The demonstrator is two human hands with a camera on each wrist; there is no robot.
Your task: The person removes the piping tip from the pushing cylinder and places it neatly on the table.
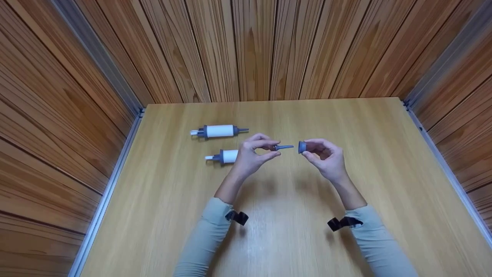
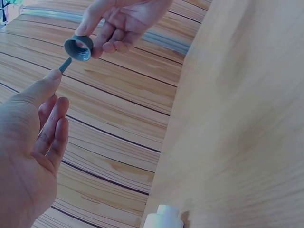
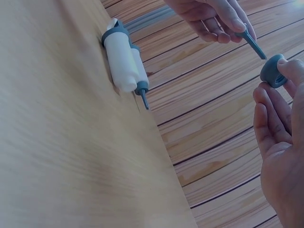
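My left hand (image 1: 249, 157) pinches a slim blue-grey nozzle (image 1: 286, 147) between thumb and fingers, its thin tip pointing right. Facing it, my right hand (image 1: 331, 161) holds a blue-grey screw cap ring (image 1: 302, 147) by its edge. A small gap separates nozzle tip and ring, both above the table. In the left wrist view the ring (image 2: 79, 48) shows its hollow, threaded inside. Beneath my left hand lies a white bottle (image 1: 230, 156), partly hidden in the head view; its bare white neck (image 2: 167, 211) appears in the left wrist view.
Behind it, a second white bottle (image 1: 220, 131) lies on its side with a blue-grey nozzle fitted on its right end. Both rest on a wooden table (image 1: 269, 234), enclosed by wood-plank walls (image 1: 253, 50) and metal rails (image 1: 105, 188).
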